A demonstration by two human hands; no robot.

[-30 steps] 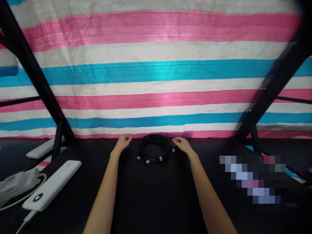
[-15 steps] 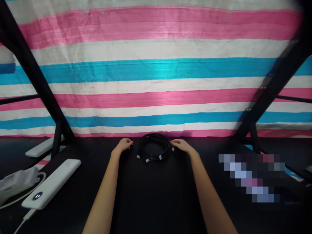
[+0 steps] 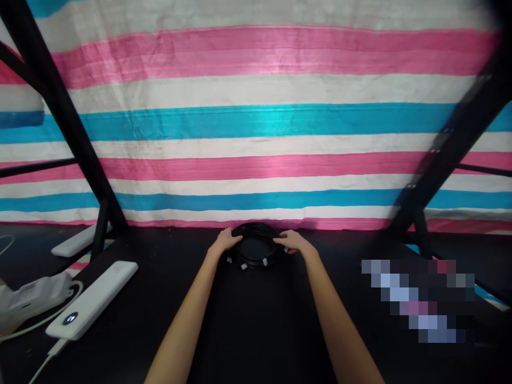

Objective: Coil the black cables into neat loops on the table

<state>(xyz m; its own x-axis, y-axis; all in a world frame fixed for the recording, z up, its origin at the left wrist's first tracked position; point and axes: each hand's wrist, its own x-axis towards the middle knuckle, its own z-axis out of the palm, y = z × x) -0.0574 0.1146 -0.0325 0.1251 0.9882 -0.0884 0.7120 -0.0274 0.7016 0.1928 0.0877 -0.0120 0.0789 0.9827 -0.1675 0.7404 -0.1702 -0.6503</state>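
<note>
A coil of black cable [image 3: 256,263] lies on the black tabletop [image 3: 260,330] near its far edge. Several small pale tabs or plugs stick out along the coil's near side. My left hand [image 3: 227,240] grips the coil's left side, thumb reaching over the ring and the other fingers at its outer edge. On the opposite side my right hand [image 3: 291,241] holds the ring the same way, a pale end showing beside its fingers. The undersides of both hands' grips are hidden.
A white power bank [image 3: 94,301] with a plugged-in cable lies at left, beside a white adapter [image 3: 42,293]. Another white slab [image 3: 76,242] is behind it. Black frame posts [image 3: 76,133] slant up on both sides before a striped sheet [image 3: 256,120]. A pixelated item [image 3: 416,301] lies right.
My left hand has moved right onto the cable coil, and my right hand has closed on its other side. The camera view has shifted slightly.
</note>
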